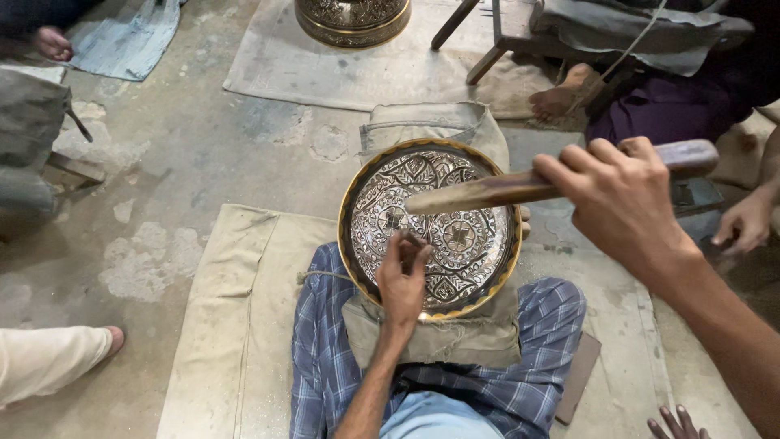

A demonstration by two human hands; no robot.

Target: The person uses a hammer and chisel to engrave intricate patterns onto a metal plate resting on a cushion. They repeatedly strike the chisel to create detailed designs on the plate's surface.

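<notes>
Most of the round engraved plate (431, 228) propped on my lap already shows chased pattern beneath my left hand (403, 276), whose fingers pinch a small tool I cannot make out, while my right hand (621, 199) grips the wooden mallet (520, 189) raised above it.
</notes>
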